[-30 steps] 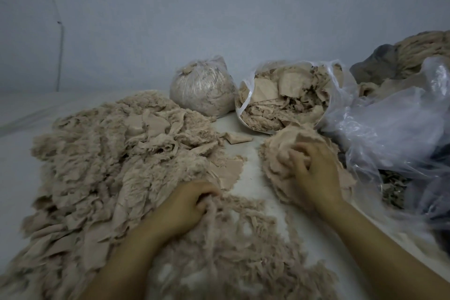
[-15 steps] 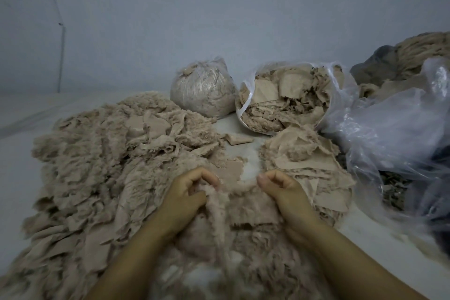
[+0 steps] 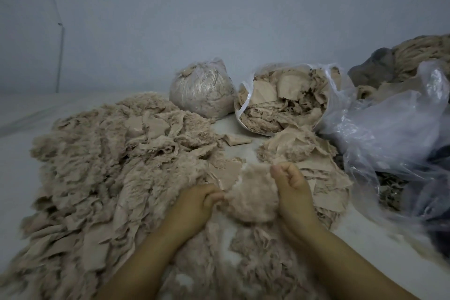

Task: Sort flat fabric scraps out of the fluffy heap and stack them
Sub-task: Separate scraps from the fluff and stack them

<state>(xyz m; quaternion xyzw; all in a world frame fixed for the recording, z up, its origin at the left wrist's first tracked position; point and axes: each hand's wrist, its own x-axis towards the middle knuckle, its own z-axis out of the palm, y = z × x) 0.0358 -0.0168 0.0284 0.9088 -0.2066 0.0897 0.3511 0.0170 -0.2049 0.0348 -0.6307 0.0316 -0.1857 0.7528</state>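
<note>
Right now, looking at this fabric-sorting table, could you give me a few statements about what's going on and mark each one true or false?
1. Both hands hold one fluffy piece between them. True: the left hand and the right hand each grip a side of it.
2. The stack of flat scraps lies to the left of the fluffy heap. False: it lies to the heap's right, beside the right hand.
3. The open bag behind the stack is empty. False: it is full of beige scraps.
4. A tied, rounded bag stands left of the open bag. True.
5. One small flat scrap lies alone on the table between heap and stack. True.
</note>
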